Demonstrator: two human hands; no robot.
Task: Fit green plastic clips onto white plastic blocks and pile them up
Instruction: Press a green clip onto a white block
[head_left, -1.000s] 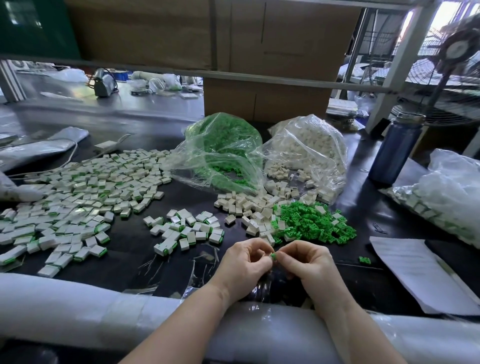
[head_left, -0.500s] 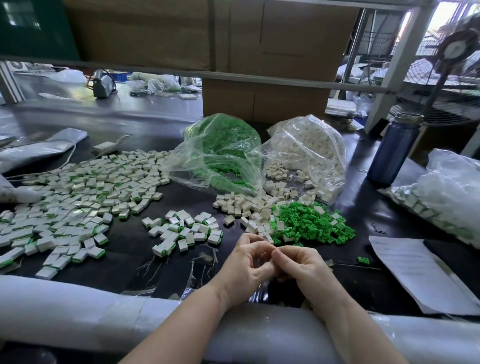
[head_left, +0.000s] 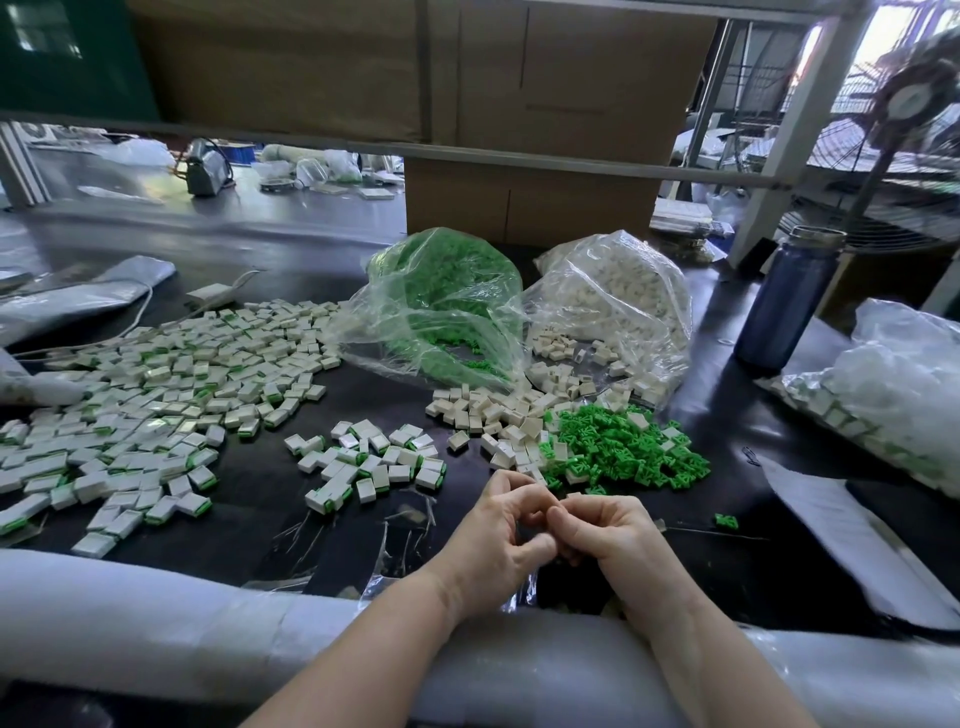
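Progress: a large spread of finished pieces (head_left: 156, 384), white blocks each showing a green edge, covers the left half of the tabletop (head_left: 249, 499). A smaller batch of finished pieces (head_left: 374, 462) lies near centre, just left of the hands. Judged from this, a good share of the work is done.

Remaining stock: loose white blocks (head_left: 498, 415) and a heap of loose green clips (head_left: 623, 452) lie touching each other just beyond the hands. Behind them, a clear bag of green clips (head_left: 447, 306) and a clear bag of white blocks (head_left: 618, 306) are both well filled. One stray clip (head_left: 726, 520) sits alone to the right, near a sheet of paper (head_left: 852, 540). Much is left, then.

Hands: left hand (head_left: 498, 540) and right hand (head_left: 608, 535) meet at the near centre of the tabletop, fingertips together, fingers curled inward as if pressing a small part between them. The part itself is hidden by the fingers; I cannot tell what either hand holds, nor which way the piece points, nor how its long axis runs.

Orientation of finished pieces: they lie flat, broad face up, with long axes and green edges pointing every which way. A loose scatter, not an ordered stack.

A dark blue bottle (head_left: 789, 301) stands far right.
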